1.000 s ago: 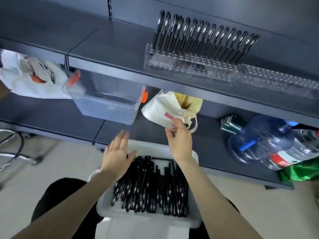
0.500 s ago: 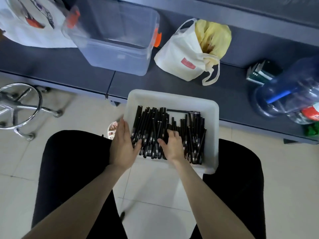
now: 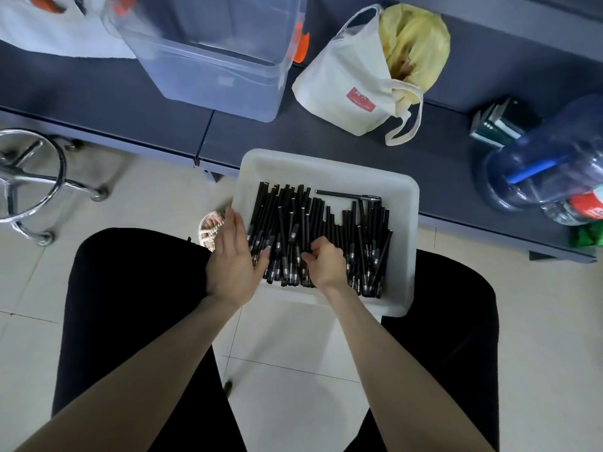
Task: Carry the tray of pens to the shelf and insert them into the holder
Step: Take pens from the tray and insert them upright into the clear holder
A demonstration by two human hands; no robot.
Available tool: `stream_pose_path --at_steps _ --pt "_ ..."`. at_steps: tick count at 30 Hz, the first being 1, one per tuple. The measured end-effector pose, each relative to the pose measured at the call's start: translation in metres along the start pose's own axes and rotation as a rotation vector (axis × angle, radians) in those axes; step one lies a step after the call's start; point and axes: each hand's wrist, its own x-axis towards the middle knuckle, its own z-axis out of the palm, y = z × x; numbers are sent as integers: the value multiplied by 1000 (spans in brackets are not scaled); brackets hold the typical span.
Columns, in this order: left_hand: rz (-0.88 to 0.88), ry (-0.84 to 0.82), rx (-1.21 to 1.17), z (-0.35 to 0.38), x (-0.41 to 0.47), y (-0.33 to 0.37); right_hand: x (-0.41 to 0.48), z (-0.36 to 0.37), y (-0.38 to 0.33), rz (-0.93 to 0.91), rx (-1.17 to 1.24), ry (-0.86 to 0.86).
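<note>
While the left hand (image 3: 233,259) lies flat, fingers straight, along the tray's left edge with its thumb touching the outermost pens (image 3: 326,220), the right hand (image 3: 328,264) is curled into the pile mid-tray near the near edge, fingertips pinching pens. Pens are black, dozens, mostly parallel, with one lying crosswise by the far right corner. White tray (image 3: 326,161) rests between the person's knees, its far edge at the lower shelf's (image 3: 450,177) front edge.
</note>
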Motion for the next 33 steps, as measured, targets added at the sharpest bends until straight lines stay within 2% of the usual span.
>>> stream_pose_path --at_steps 5,9,12,17,20,23,26,30,33 --pt "-1 12 17 2 0 -2 1 3 -3 -3 20 8" --pt "-7 -34 -6 0 2 -1 -2 -7 -4 -61 161 67" --pt "-29 -50 -51 -9 6 7 -8 -31 -10 -64 310 40" --pt "79 -27 -167 -58 37 41 -25 -96 -36 -205 360 -18" --pt "230 -62 -349 -100 61 65 -43 -140 -59 -333 468 46" --pt "261 -84 -443 -143 76 89 -66 -185 -86 -446 624 146" --pt "298 -45 -489 -178 86 112 -82 -223 -111 -523 800 281" --pt "338 78 -547 -213 99 143 -87 -260 -143 -530 1006 414" --pt "343 178 -591 -232 113 162 -86 -284 -170 -577 995 458"
